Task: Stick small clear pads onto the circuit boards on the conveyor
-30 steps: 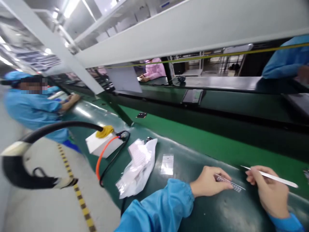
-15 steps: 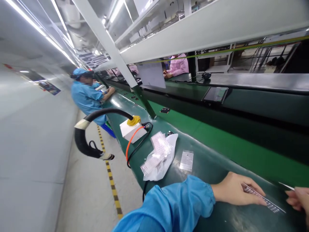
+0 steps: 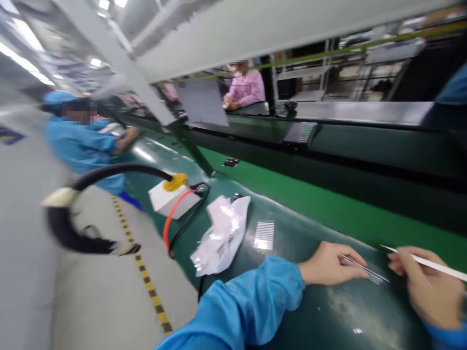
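My left hand (image 3: 333,265), in a blue sleeve, pinches a thin sheet of small dots (image 3: 367,270) between thumb and fingers. The sheet is tilted nearly edge-on, just above the green bench top. At the right edge, my right hand (image 3: 425,284) grips slim white tweezers (image 3: 430,264) with a fine tip that points left. That tip lies close to the sheet's free end but apart from it. A separate dotted sheet (image 3: 264,235) rests flat on the bench, left of my left hand. Beyond it, more such sheets (image 3: 222,218) are piled on a white plastic bag (image 3: 235,243).
A white box (image 3: 162,199) with a yellow-wrapped base carries a black flexible hose (image 3: 60,228) that bends over the floor. Orange and black cables run beside it. A green conveyor belt (image 3: 288,194) passes behind the bench, holding a small black part (image 3: 231,162). Co-workers sit further off.
The view has swung right, so the scene sits further left. More of my right hand and the tweezers now show. The sheet in my left hand appears more edge-on.
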{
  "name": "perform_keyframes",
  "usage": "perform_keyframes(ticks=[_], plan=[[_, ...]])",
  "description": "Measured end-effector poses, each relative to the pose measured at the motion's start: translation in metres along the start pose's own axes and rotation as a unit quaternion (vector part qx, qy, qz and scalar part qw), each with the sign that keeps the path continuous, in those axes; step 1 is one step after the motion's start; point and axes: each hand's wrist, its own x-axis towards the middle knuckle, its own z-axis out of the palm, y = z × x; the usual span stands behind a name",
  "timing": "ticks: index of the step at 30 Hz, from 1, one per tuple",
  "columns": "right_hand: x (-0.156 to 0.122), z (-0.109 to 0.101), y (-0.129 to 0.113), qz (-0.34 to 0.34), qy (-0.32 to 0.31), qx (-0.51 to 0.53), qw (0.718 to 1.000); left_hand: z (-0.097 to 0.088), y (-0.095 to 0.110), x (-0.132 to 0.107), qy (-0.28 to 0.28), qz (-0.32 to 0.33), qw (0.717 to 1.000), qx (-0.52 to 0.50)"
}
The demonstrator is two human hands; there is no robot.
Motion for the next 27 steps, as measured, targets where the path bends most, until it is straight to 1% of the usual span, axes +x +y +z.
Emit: perform_keyframes(ticks=[2, 4, 7, 10, 16, 22, 27], plan=[[0.0, 0.002, -0.006, 0.016, -0.001, 0.022, 1.0, -0.002, 0.003, 0.001, 0.009, -0.001, 1.0, 0.011], [0.0, 0.005, -0.011, 0.004, -0.014, 0.049, 0.999, -0.004, 0.006, 0.004, 0.018, 0.008, 1.0, 0.018], [0.002, 0.011, -0.015, -0.014, -0.01, 0.067, 0.998, -0.009, 0.011, 0.008, 0.017, 0.03, 0.999, 0.035], [0.003, 0.017, -0.018, -0.016, -0.012, 0.088, 0.996, -0.013, 0.014, 0.01, 0.01, 0.03, 0.998, 0.048], [0.007, 0.02, -0.024, 0.005, -0.017, 0.125, 0.992, -0.017, 0.016, 0.016, 0.024, 0.06, 0.995, 0.077], [0.01, 0.021, -0.023, 0.009, -0.021, 0.143, 0.989, -0.019, 0.02, 0.02, 0.026, 0.069, 0.992, 0.102], [0.011, 0.023, -0.018, 0.001, -0.024, 0.148, 0.989, -0.02, 0.019, 0.021, 0.027, 0.073, 0.991, 0.106]])
